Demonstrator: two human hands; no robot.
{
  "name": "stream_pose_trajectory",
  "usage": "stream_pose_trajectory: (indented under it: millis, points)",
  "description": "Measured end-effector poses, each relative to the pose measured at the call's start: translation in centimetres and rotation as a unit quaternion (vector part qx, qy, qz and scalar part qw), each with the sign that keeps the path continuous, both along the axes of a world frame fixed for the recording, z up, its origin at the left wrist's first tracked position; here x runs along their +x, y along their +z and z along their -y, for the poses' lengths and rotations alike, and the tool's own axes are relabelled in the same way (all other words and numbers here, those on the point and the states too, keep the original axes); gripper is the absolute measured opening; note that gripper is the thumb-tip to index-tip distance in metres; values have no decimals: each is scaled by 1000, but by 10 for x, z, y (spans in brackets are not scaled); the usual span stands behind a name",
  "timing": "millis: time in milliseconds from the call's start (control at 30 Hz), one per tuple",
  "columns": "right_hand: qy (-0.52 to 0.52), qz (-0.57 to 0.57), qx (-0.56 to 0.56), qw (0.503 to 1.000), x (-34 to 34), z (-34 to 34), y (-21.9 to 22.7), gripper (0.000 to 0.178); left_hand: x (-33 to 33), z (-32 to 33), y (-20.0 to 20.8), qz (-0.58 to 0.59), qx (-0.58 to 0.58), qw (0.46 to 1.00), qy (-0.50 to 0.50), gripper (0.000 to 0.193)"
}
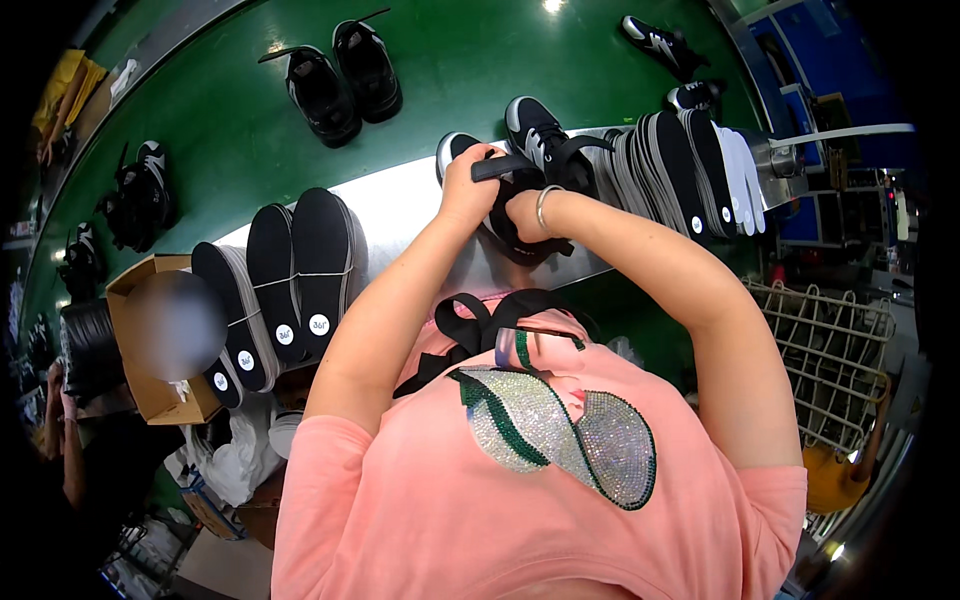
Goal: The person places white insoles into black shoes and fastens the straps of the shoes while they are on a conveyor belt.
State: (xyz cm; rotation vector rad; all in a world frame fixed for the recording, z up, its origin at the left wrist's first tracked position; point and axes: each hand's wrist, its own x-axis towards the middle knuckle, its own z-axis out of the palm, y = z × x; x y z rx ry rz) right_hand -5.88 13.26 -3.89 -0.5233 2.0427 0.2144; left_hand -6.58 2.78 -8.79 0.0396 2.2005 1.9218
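Note:
A black sneaker [518, 249] with a silver-grey toe lies across the metal ledge in front of me. My left hand [468, 188] is closed on its black strap [500, 167], holding it up at the shoe's opening. My right hand [526, 214], with a bangle at the wrist, reaches into the shoe; its fingers are hidden inside, so I cannot tell what they hold. Just to the right stands a second sneaker [540, 130], black and silver with laces and a loose strap. Beside that, a row of grey-and-black insoles [686, 165] leans together, with white ones [745, 175] at its end.
Bundles of black insoles [322, 255] tied with bands stand on the left, beside a cardboard box [150, 375]. A pair of black shoes [368, 70] sits farther back on the green table [440, 60]. More sneakers [662, 48] lie around it. A wire rack [825, 360] is at right.

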Motion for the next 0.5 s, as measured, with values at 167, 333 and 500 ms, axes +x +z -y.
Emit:
stream_pose_trajectory:
  millis: [167,333,500]
  points:
    - [-41,-119,39,991,13,7,0,22,1,0,0,-63,-29,997,26,19]
    - [88,-63,64,992,14,2,15,20,3,0,1,-56,-56,997,23,22]
    - [-11,-54,-65,996,37,-20,30,24,3,1,2,-49,-49,997,22,20]
